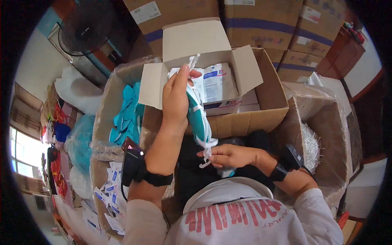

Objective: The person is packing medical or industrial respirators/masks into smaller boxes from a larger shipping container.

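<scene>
A long, narrow teal bundle with white edges and white straps (199, 122) hangs at a slant in front of me; it looks like stacked folded masks. My left hand (176, 92), raised before the open white box, is closed around the bundle's upper end, and a loose white strap sticks up past the fingers. At the lower end a white strap is gathered in a knot or loop. My right hand (228, 156) pinches that strap's tail, its fingertips partly hidden. Behind the bundle, the white box (196, 38) holds white printed packets (216, 83).
The white box stands inside a brown carton (245, 122). Left of it, a plastic-lined carton holds teal pieces (126, 110); below that lie printed packets (112, 192). On the right, another carton (330, 134) holds white strips (310, 147). Stacked cartons (261, 24) and a fan (85, 30) stand behind.
</scene>
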Motion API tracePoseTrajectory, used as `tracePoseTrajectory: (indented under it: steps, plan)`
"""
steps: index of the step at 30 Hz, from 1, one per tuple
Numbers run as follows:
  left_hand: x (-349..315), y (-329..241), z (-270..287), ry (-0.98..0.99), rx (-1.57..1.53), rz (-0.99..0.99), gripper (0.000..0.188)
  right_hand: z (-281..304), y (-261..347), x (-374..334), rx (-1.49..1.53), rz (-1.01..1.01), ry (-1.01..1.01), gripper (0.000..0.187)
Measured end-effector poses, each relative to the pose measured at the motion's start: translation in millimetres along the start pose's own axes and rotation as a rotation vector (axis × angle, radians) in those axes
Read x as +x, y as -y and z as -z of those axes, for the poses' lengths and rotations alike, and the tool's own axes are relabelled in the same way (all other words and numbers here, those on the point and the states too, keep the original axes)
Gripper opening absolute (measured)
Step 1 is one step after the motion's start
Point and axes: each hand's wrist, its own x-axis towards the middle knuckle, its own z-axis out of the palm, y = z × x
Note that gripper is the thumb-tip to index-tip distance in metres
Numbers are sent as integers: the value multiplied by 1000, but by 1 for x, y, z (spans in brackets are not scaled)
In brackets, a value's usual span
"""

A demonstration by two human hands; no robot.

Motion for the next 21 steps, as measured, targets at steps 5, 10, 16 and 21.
tracePoseTrajectory:
  steps: [5, 10, 16, 21]
  plan:
    - [7, -4, -1, -34, 10, -1, 35, 2, -3, 8, 0, -42, 111, 38]
    - [21, 4, 22, -23, 260, -283, 29, 8, -2, -7, -75, -68, 100, 35]
    - [15, 9, 66, -12, 764, -460, 41, 40, 18, -38, -140, -145, -28, 32]
    - [13, 4, 84, -131, 831, -380, 49, 39, 23, -49, 158, -219, -114, 32]
